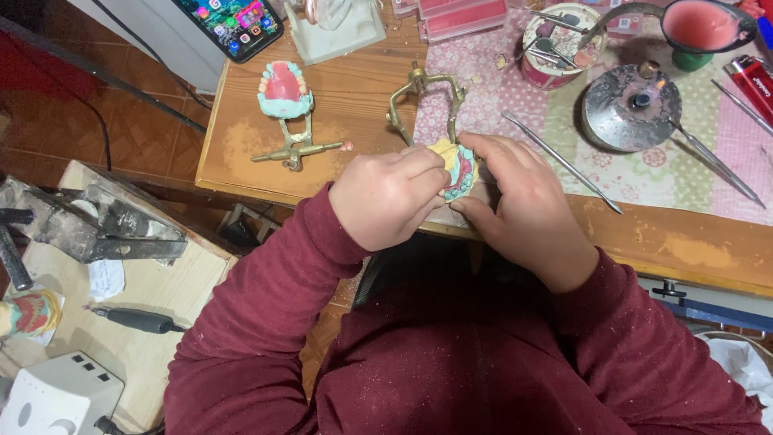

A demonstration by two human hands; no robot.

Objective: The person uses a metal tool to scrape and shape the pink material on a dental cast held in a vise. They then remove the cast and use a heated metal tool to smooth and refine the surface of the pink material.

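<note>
Both my hands close around a dental model (pixel 460 169), yellow and teal with pink wax and teeth, mounted on a brass articulator frame (pixel 419 90) at the table's near edge. My left hand (pixel 388 197) grips its left side, fingers curled over the top. My right hand (pixel 515 201) cups its right side, thumb underneath. Much of the model is hidden by my fingers. A second teal and pink model (pixel 285 89) on a brass arm (pixel 296 149) lies on the table to the left, untouched.
A small burner (pixel 632 109) with a flame sits on the patterned cloth at right, with metal wax tools (pixel 564 163), a tin of instruments (pixel 560 44), a pink-filled bowl (pixel 705 26) and a red lighter (pixel 755 80). A phone (pixel 233 24) lies far left. A side bench (pixel 121 290) holds a handpiece.
</note>
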